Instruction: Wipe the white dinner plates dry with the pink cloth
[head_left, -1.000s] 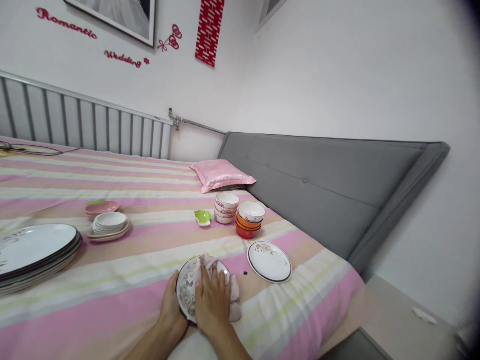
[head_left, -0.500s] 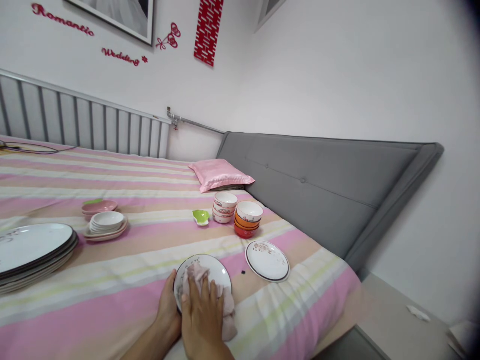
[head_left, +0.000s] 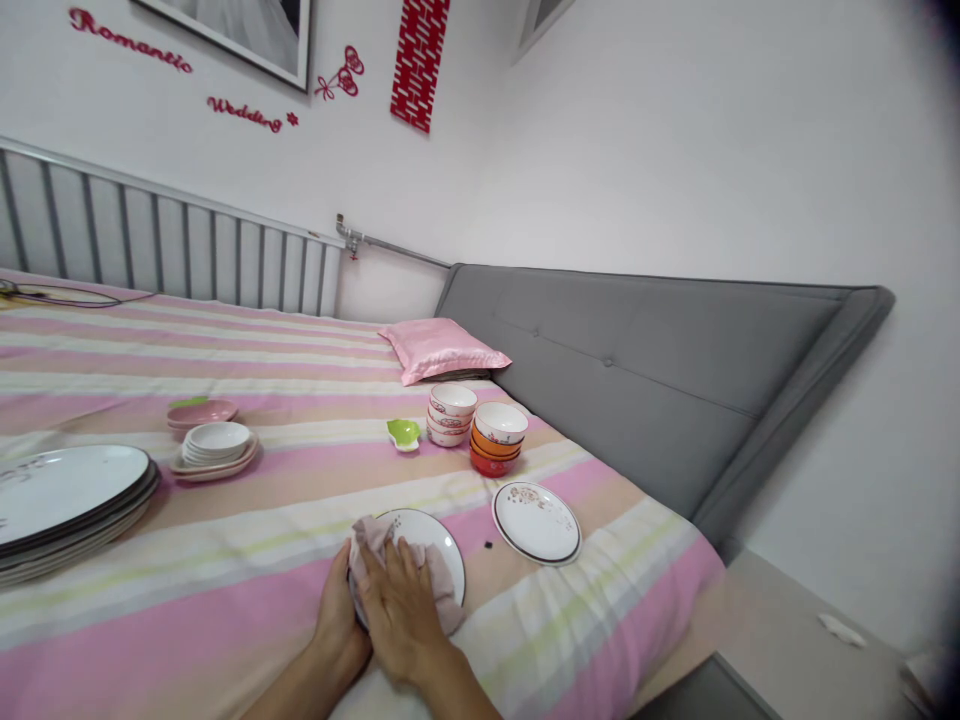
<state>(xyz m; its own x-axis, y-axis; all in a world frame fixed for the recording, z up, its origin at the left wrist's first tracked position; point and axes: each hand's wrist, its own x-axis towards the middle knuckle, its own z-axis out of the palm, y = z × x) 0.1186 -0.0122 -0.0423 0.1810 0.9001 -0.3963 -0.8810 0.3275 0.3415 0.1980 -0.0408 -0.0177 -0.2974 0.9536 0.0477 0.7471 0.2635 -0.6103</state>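
A white plate (head_left: 435, 535) with a dark rim lies on the striped bedsheet in front of me. My right hand (head_left: 397, 615) lies flat on a pinkish cloth (head_left: 375, 540), pressing it onto the plate's left part, fingers stretched out. My left hand (head_left: 337, 620) grips the plate's left edge, mostly hidden behind the right hand. A second small plate (head_left: 537, 522) with a floral print lies just to the right, apart from both hands.
Stacked bowls, white (head_left: 451, 414) and orange (head_left: 499, 438), and a green leaf dish (head_left: 404, 433) stand further back. A pile of large plates (head_left: 71, 500) and small dishes (head_left: 216, 448) lie at left. A pink pillow (head_left: 442, 348) rests by the grey headboard (head_left: 645, 390). The bed edge drops off at right.
My right hand has slid the cloth from the plate's right side across to its left side. The left hand has stayed on the plate's edge.
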